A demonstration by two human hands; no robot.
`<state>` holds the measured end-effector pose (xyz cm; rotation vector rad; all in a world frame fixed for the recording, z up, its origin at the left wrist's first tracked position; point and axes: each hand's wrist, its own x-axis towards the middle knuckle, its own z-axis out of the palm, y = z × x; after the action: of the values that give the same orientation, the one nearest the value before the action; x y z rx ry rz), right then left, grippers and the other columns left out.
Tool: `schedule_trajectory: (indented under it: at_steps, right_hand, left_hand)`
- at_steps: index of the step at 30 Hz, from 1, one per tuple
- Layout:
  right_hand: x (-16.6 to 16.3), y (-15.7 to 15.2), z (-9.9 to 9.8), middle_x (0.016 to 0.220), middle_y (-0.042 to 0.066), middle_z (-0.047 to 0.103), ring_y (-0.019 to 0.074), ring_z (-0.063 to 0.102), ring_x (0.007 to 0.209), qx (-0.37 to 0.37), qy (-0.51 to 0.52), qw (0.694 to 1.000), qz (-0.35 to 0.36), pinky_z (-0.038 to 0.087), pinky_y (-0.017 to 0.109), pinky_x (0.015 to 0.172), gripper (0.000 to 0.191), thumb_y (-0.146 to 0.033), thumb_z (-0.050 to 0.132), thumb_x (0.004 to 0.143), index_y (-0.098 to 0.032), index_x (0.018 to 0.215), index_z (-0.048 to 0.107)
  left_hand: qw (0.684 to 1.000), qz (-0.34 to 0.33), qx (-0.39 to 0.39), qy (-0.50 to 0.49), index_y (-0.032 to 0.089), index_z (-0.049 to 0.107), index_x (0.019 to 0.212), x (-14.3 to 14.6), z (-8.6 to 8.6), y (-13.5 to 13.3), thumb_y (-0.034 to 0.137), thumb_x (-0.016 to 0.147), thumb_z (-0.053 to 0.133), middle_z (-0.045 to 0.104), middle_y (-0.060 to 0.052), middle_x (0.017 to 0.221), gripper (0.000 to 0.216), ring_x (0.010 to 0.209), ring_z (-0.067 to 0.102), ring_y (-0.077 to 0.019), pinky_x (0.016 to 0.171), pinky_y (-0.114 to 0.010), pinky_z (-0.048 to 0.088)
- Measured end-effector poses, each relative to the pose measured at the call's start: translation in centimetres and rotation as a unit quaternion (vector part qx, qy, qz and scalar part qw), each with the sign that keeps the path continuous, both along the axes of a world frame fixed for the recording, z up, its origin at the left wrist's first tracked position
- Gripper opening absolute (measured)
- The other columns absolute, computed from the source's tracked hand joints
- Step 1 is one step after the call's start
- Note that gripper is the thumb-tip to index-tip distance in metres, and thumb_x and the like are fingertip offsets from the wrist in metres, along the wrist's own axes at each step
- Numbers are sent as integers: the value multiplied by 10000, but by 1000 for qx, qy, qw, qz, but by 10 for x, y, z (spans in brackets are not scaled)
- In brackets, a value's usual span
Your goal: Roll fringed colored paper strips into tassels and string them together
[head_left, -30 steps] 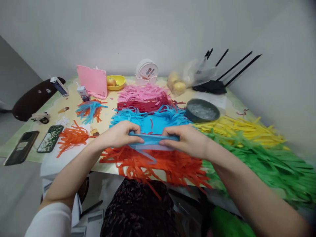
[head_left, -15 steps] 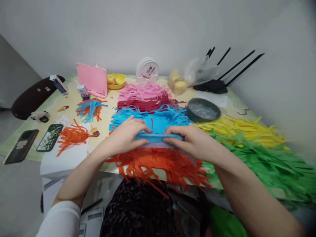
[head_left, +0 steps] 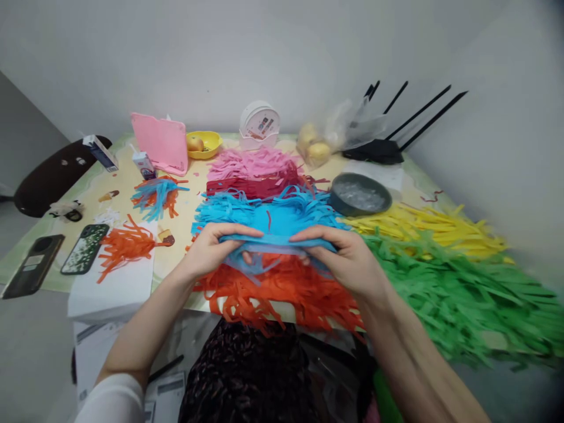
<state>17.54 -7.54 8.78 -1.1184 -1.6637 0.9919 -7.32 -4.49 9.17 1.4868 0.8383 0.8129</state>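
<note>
My left hand (head_left: pixel 211 249) and my right hand (head_left: pixel 343 258) together grip a blue fringed paper strip (head_left: pixel 275 242), one hand at each end, thumbs on top. Its cut fringe hangs down between the hands. The strip is held just above a pile of orange fringed paper (head_left: pixel 286 288) at the table's near edge. Right behind it lies a blue fringed pile (head_left: pixel 273 212), then a dark red one (head_left: pixel 255 187) and a pink one (head_left: pixel 253 163).
Green fringed paper (head_left: pixel 462 288) and yellow fringed paper (head_left: pixel 432 226) cover the right side. A dark bowl (head_left: pixel 359 195) stands behind my right hand. On the left lie two phones (head_left: pixel 83 248), loose orange strips (head_left: pixel 126 245) and a pink tablet case (head_left: pixel 161 144). A yellow bowl (head_left: pixel 205 143) stands at the back.
The blue strip went from a flat folded band to an opened strip with its fringe hanging down. Both hands shifted their grip, fingers now spread along it.
</note>
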Motion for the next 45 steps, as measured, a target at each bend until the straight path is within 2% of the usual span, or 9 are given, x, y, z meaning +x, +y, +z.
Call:
schedule_trajectory:
  at_steps: [4,13,17,22,25,28,32,38,45]
  right_hand:
    - [-3,2,-6,648,17,676,151,613,601,2,77,997,20,495,276,601,96,-208,657,787,-212,724,729]
    - [-3,4,-10,813,50,715,184,665,768,63,19,998,27,519,304,715,164,-214,579,843,-196,786,731]
    - [-4,7,-11,785,56,709,201,665,773,64,-3,998,21,524,319,730,241,-345,588,894,-196,732,685]
    - [-10,-1,-5,785,44,707,188,666,763,127,-86,988,-7,525,301,727,163,-274,616,894,-212,749,654]
    - [-11,-7,-4,875,53,734,197,690,810,153,-132,979,-42,535,301,739,70,-253,618,895,-217,893,678]
    - [-11,-10,-4,1072,79,742,217,705,920,148,-158,973,-74,542,320,795,223,-250,627,889,-212,1106,665]
    - [-12,-9,-3,899,43,747,201,697,821,117,-156,976,-93,531,304,746,80,-250,649,864,-210,925,680]
    - [-14,-10,-1,684,-4,695,155,667,604,-5,-7,998,-58,535,259,590,111,-317,667,858,-209,874,648]
    - [-18,-5,-17,693,2,732,144,688,596,-12,126,990,-68,567,251,584,86,-238,673,838,-229,862,755]
  left_hand:
    - [999,13,22,-47,160,752,746,0,-7,-1,184,777,630,699,-48,628,129,673,657,-172,681,-287,524]
    - [987,18,155,28,171,743,777,-6,-7,-3,238,844,554,681,-57,654,212,831,607,-208,822,-336,464]
    - [970,32,218,100,174,716,698,-3,-7,-5,396,891,561,670,-72,724,333,791,593,-194,741,-308,456]
    - [956,95,244,132,185,498,571,2,-15,-6,407,858,644,538,-1,622,391,661,525,-136,654,-256,413]
    - [957,110,231,133,189,602,838,2,-16,-6,367,831,694,615,-3,757,200,728,570,-138,695,-244,437]
    - [961,93,219,144,196,622,1099,2,-11,-6,320,842,695,696,-41,947,295,863,635,-165,796,-262,465]
    - [965,67,199,157,180,638,858,4,-4,-6,295,865,668,719,-29,869,118,836,659,-171,801,-277,477]
    - [999,21,1,-33,191,499,886,6,-4,-10,310,884,659,722,1,694,200,609,694,-155,618,-259,533]
    - [987,59,-23,-148,147,724,899,7,-11,-11,231,848,693,726,-23,684,103,624,689,-127,621,-220,538]
